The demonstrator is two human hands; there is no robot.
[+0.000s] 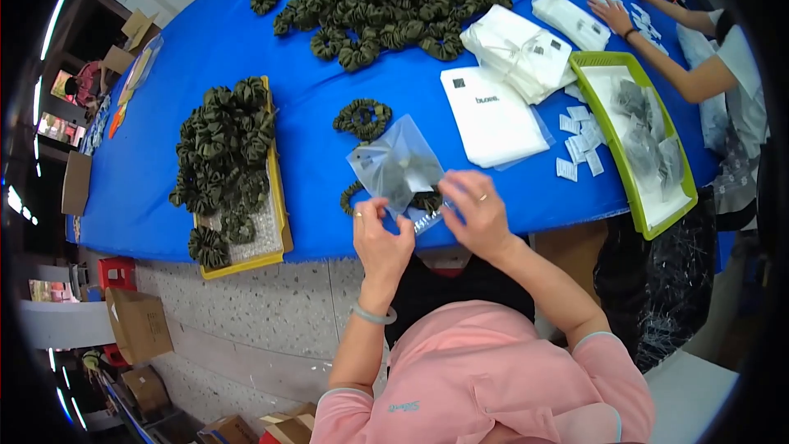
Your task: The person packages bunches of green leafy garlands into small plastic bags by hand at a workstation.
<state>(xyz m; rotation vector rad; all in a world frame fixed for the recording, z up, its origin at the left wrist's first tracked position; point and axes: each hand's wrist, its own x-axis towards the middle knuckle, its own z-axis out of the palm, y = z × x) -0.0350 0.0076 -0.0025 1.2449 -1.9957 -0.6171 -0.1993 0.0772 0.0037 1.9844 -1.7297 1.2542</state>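
Note:
A clear plastic bag [385,166] lies between my hands at the table's front edge, with a dark green shape and a small white packet [420,178] showing through it. My left hand [382,238] pinches the bag's near left edge between thumb and fingers. At the bag's near right side, my right hand [479,212] has its fingers closed on the plastic. Part of a dark green scrunchie [426,200] shows beside the right fingertips. Another scrunchie [362,119] lies flat on the blue cloth just beyond the bag, and one more is partly hidden behind my left hand.
A yellow-rimmed tray [283,222] heaped with scrunchies stands left; a large scrunchie pile [386,0] covers the far side. Stacked white bags [493,119], small white packets [585,144] and a green tray [649,226] are right. A co-worker's hands [612,12] reach among white tags.

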